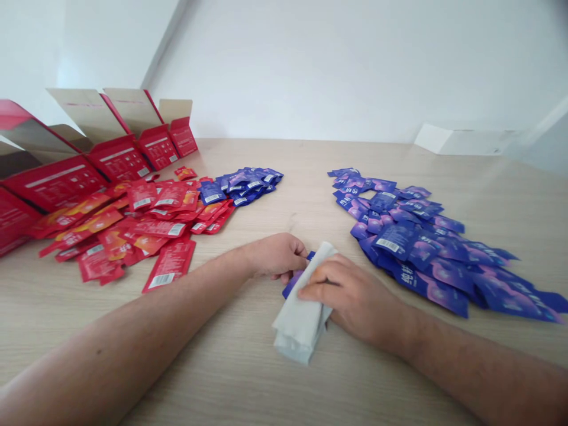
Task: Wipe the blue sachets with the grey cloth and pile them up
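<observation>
Near the middle of the table, my left hand [281, 255] pinches the edge of a blue-purple sachet [291, 284]. My right hand [355, 293] is closed on a folded white cloth or tissue [298, 316], which lies over much of that sachet. The cloth's loose end hangs toward me, slightly above or on the tabletop; I cannot tell which. Right of my right hand spreads a pile of blue-purple sachets [394, 239]. Beyond my left hand sits a smaller heap of blue sachets [248, 182].
Red and orange sachets [155, 228] are heaped at the left, touching the smaller blue heap. Behind them stands a row of red cardboard boxes [118, 158] with raised flaps. A white folded carton [465, 142] lies at the back right against the wall [319, 71].
</observation>
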